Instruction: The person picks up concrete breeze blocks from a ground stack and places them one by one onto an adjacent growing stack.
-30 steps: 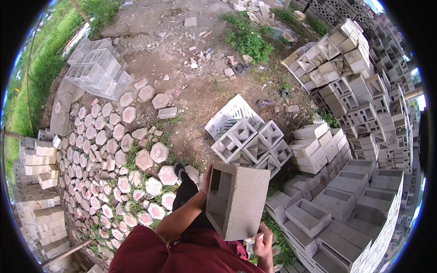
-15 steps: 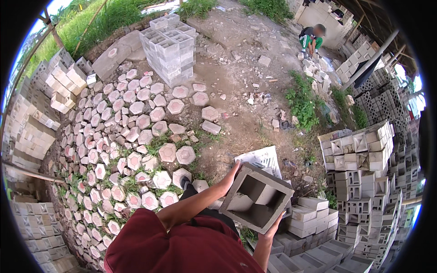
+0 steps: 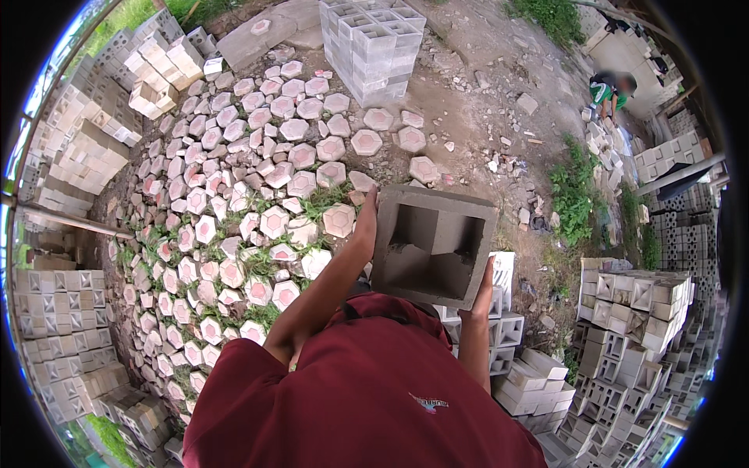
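I hold a grey hollow concrete block (image 3: 448,234) in front of my chest, its open cavities facing up toward me. My left hand (image 3: 367,224) presses along the block's left side, fingers mostly hidden behind it. On the opposite side my right hand (image 3: 482,296) grips near the lower right corner, and its fingertips are out of sight under the block. Beside my right forearm stand several pale hollow blocks (image 3: 509,331), partly hidden by my arm. A white printed sheet or bag (image 3: 504,273) shows just past my right hand.
Hexagonal pavers (image 3: 285,293) with reddish centres cover uneven, grassy ground to the left. A tall block stack (image 3: 370,58) stands ahead. More stacks rise on the left (image 3: 62,300) and right (image 3: 624,300). A pole (image 3: 76,221) juts in from the left. Another person (image 3: 608,95) crouches far right.
My view has swung left, so the pavers and stacks sit further right. The block is turned straighter and held higher in view, still between both hands.
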